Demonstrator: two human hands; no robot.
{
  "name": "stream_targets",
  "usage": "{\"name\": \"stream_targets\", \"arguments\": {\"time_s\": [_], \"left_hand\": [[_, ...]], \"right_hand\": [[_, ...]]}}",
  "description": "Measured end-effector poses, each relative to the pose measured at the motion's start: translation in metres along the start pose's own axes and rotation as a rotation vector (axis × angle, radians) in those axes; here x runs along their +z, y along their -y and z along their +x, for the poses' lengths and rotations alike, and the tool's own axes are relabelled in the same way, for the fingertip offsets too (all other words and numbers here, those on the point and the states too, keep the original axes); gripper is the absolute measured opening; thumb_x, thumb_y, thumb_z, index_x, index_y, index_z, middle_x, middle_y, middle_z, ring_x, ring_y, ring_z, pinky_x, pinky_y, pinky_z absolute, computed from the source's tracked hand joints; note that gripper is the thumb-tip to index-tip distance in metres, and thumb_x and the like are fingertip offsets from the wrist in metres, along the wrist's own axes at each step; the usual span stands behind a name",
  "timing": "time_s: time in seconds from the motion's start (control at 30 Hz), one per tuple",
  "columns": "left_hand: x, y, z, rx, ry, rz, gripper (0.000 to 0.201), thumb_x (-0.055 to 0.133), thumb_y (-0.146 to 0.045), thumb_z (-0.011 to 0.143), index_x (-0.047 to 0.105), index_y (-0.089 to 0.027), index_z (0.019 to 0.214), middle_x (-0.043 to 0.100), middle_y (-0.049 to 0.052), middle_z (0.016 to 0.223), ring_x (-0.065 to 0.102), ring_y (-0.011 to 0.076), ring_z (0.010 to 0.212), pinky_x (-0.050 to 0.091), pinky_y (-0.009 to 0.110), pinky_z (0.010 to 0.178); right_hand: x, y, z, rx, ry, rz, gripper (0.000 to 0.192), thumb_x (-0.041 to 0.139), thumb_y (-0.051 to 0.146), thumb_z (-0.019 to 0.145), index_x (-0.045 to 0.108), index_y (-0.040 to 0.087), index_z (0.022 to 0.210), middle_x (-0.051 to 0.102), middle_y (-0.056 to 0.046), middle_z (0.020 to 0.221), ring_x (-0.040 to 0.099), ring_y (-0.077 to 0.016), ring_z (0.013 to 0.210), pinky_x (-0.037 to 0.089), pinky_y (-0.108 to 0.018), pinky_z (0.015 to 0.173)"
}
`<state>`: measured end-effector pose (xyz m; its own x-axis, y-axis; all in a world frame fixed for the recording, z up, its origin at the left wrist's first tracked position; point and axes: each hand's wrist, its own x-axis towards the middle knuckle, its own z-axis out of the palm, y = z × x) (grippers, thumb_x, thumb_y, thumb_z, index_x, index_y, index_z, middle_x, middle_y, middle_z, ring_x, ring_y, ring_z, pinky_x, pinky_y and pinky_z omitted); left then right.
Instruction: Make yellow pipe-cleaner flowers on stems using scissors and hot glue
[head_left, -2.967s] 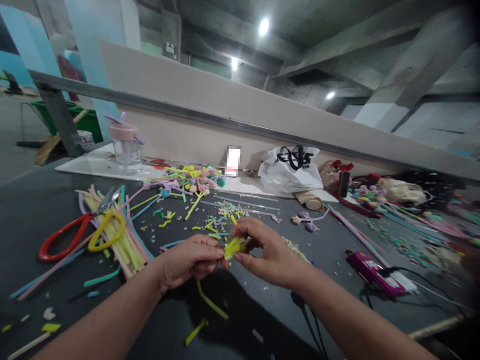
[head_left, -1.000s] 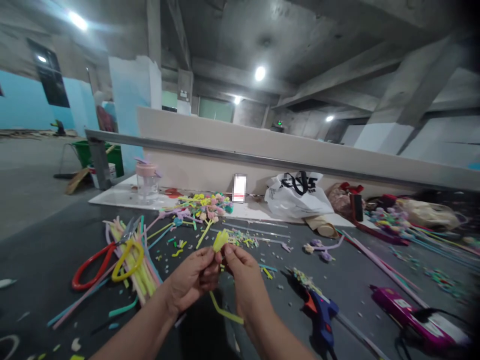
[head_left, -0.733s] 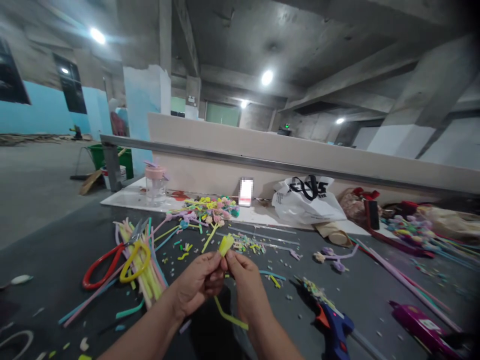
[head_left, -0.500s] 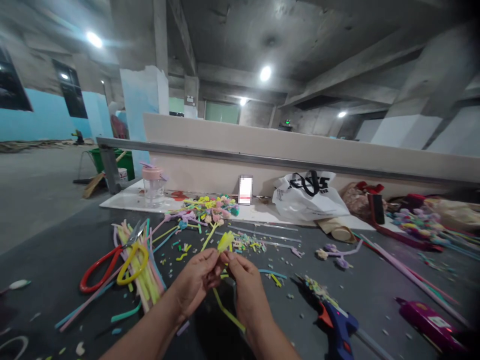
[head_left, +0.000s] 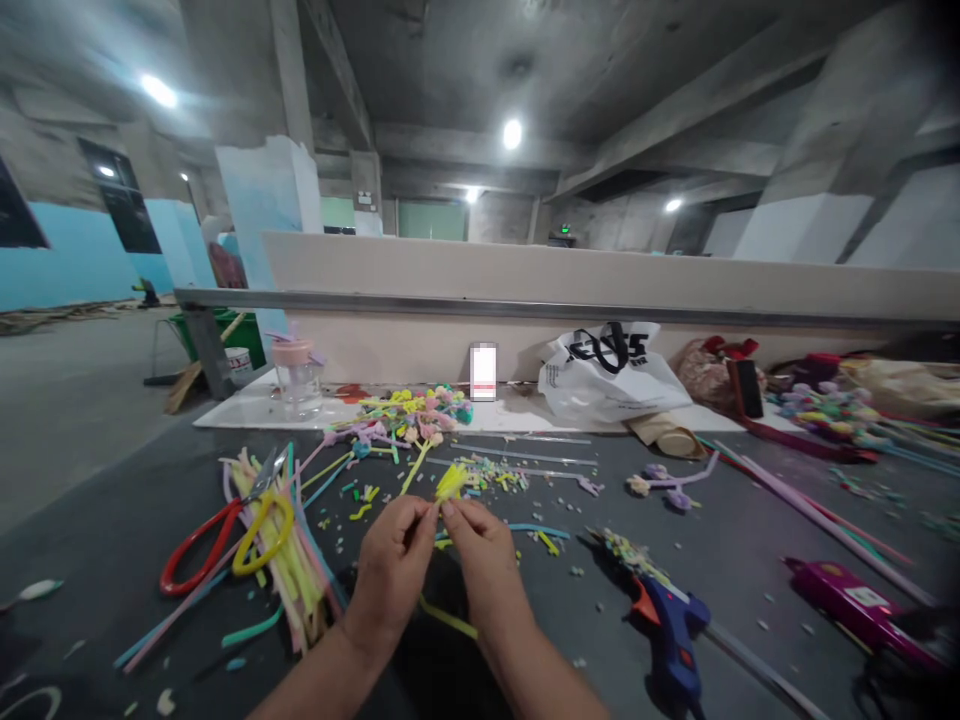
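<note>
Both of my hands meet at the centre over the dark table. My left hand (head_left: pixel 397 550) pinches the lower end of a yellow pipe-cleaner flower (head_left: pixel 451 482) from the left. Against its other side, the fingertips of my right hand (head_left: pixel 482 550) press closed as well. The fuzzy yellow tuft points up and away from me above my thumbs. A yellow pipe-cleaner stem (head_left: pixel 448 618) hangs down below my hands; the join between stem and tuft is hidden by my fingers.
Left lie red-and-yellow-handled scissors (head_left: pixel 247 530) on a pipe-cleaner bundle (head_left: pixel 289 560). A blue glue gun (head_left: pixel 675 630) and a purple device (head_left: pixel 847 600) are at right. Behind stand a finished flower pile (head_left: pixel 420 410), a cup (head_left: pixel 296 380), a phone (head_left: pixel 484 372) and a white bag (head_left: pixel 607 375).
My hands have drawn closer together around the yellow flower, with the thumbs now side by side. The tuft looks more spread, and the view has shifted slightly.
</note>
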<state>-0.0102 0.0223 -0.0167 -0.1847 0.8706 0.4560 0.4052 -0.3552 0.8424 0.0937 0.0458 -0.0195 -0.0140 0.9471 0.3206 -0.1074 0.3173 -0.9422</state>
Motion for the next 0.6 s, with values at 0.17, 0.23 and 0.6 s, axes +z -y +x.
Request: {"name": "stream_targets", "arguments": {"time_s": [0.17, 0.23, 0.6], "left_hand": [[-0.003, -0.006, -0.002, 0.134, -0.002, -0.018, 0.015, 0.048, -0.024, 0.081, 0.058, -0.024, 0.069, 0.055, 0.004, 0.071, 0.05, 0.0188, 0.072, 0.038, 0.028, 0.07], [-0.002, -0.004, -0.003, 0.136, 0.037, -0.089, 0.014, 0.048, -0.023, 0.08, 0.061, -0.024, 0.076, 0.059, 0.005, 0.078, 0.053, 0.02, 0.079, 0.039, 0.03, 0.076], [0.023, -0.006, -0.003, -0.54, 0.213, -0.632, 0.027, 0.055, -0.045, 0.073, 0.047, -0.02, 0.077, 0.042, -0.008, 0.058, 0.021, 0.0033, 0.033, 0.021, 0.016, 0.03]], "right_hand": [[0.0, 0.011, -0.002, 0.012, 0.02, 0.036, 0.022, 0.062, 0.031, 0.073, 0.064, 0.017, 0.056, 0.057, 0.001, 0.066, 0.047, -0.0144, 0.067, 0.038, -0.025, 0.067], [0.001, 0.013, -0.002, 0.067, 0.015, 0.106, 0.021, 0.064, 0.032, 0.071, 0.064, 0.017, 0.057, 0.057, 0.001, 0.064, 0.048, -0.0144, 0.066, 0.038, -0.025, 0.065], [-0.011, 0.014, 0.008, 0.196, -0.164, 0.226, 0.022, 0.068, 0.037, 0.065, 0.065, 0.016, 0.063, 0.058, 0.001, 0.06, 0.048, -0.0138, 0.059, 0.037, -0.024, 0.059]]}}
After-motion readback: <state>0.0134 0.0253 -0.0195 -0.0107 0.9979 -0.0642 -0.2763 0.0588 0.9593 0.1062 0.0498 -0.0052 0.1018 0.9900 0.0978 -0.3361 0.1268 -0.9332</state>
